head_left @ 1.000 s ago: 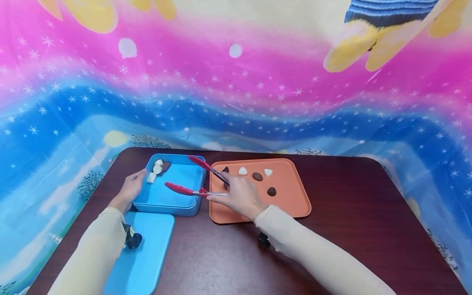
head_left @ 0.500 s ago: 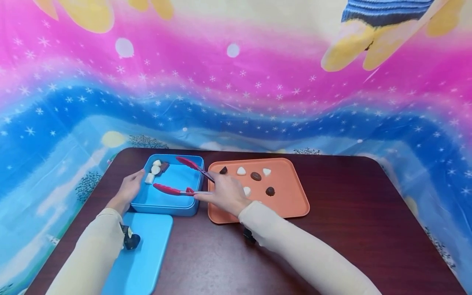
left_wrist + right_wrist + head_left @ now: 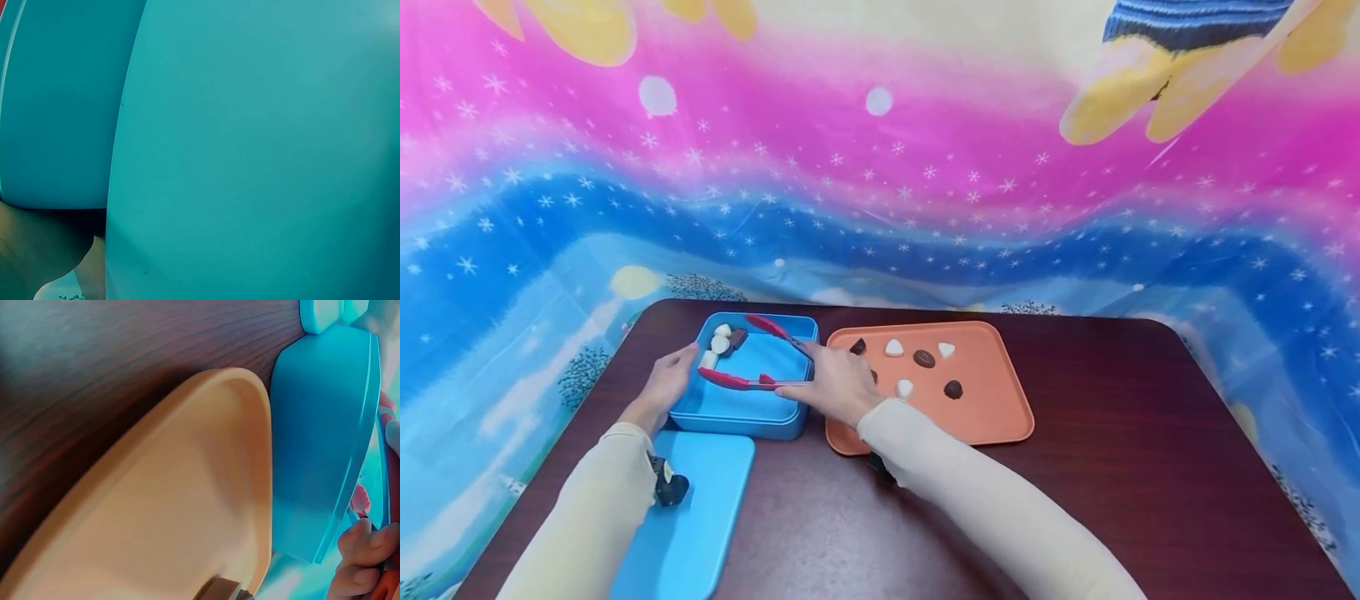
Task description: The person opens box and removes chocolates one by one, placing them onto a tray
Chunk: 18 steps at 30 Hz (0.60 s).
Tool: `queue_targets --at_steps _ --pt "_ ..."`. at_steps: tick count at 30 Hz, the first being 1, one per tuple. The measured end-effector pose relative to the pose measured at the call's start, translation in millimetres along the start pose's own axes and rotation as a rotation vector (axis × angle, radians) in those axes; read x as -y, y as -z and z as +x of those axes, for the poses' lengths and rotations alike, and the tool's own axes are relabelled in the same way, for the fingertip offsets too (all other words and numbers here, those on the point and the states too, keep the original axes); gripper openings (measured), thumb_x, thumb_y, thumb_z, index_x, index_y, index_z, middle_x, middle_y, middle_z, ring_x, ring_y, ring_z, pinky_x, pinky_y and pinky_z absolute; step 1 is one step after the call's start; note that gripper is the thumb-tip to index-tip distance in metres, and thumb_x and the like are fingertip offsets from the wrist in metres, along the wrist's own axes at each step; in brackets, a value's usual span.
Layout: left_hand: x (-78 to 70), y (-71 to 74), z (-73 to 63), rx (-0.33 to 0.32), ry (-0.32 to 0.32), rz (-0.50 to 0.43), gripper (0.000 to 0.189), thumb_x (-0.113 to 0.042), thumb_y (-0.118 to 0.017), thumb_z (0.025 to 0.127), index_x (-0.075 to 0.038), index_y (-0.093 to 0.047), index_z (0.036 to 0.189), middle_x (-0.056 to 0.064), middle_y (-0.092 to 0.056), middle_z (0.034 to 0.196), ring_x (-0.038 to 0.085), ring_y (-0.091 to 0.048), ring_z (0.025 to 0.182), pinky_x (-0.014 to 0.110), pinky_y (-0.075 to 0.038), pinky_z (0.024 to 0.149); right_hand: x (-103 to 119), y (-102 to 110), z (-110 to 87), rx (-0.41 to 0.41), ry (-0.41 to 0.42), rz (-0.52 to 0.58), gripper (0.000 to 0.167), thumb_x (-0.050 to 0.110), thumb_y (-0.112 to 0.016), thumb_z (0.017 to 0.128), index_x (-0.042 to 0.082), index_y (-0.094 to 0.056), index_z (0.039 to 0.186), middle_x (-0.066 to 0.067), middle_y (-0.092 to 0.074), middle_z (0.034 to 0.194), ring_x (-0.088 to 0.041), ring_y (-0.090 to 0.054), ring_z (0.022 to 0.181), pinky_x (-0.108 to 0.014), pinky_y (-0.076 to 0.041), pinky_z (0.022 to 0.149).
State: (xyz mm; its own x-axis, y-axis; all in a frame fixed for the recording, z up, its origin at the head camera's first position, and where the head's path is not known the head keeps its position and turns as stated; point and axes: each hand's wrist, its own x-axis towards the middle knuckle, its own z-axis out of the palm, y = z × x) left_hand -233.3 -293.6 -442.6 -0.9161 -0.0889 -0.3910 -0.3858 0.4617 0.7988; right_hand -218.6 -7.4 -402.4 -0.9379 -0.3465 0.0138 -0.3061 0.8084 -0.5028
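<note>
My right hand (image 3: 842,382) grips red-tipped metal tongs (image 3: 733,380) over the blue box (image 3: 760,423). The tongs' arms are spread wide, with nothing pinched between the tips. Inside the box, several white chocolates (image 3: 720,344) and a brown one (image 3: 738,339) sit in the far left corner. Along the box's left outer wall rests my left hand (image 3: 664,385), its fingers fairly straight; the left wrist view shows only part of that hand (image 3: 37,253) by the box wall (image 3: 62,112). In the right wrist view, curled fingers (image 3: 356,550) hold the tongs.
Right of the box lies an orange tray (image 3: 992,408) with several white and brown chocolates, such as a brown oval one (image 3: 924,358). A flat blue lid (image 3: 707,517) lies in front of the box. Behind the dark wooden table (image 3: 1105,433) hangs a printed cloth (image 3: 880,200).
My right hand has moved left with the spread tongs, from over the tray's left edge to farther over the box. My left hand stays at the box's side.
</note>
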Motion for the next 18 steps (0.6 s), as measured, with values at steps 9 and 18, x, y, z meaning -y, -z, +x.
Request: queue_targets --at_steps 9,18 --pt "1.7 -0.4 0.9 -0.005 0.011 0.011 0.078 -0.063 -0.015 0.105 -0.013 0.001 0.163 0.023 0.0 0.17 0.051 -0.001 0.155 0.074 -0.012 0.121 8 -10 11.3 0.012 -0.008 -0.078 0.074 0.065 -0.071 0.085 0.028 -0.055 0.147 0.002 -0.041 0.052 -0.015 -0.038 0.047 -0.025 -0.024 0.039" --pt "-1.3 0.1 2.2 0.001 0.004 0.016 0.076 -0.061 -0.015 0.106 -0.014 0.001 0.163 0.021 0.0 0.17 0.05 0.0 0.156 0.074 -0.01 0.121 6 -16 17.6 0.012 -0.01 -0.124 0.07 0.063 -0.068 0.088 0.029 -0.054 0.148 0.0 -0.054 0.061 -0.013 -0.053 0.059 -0.026 -0.035 0.041"
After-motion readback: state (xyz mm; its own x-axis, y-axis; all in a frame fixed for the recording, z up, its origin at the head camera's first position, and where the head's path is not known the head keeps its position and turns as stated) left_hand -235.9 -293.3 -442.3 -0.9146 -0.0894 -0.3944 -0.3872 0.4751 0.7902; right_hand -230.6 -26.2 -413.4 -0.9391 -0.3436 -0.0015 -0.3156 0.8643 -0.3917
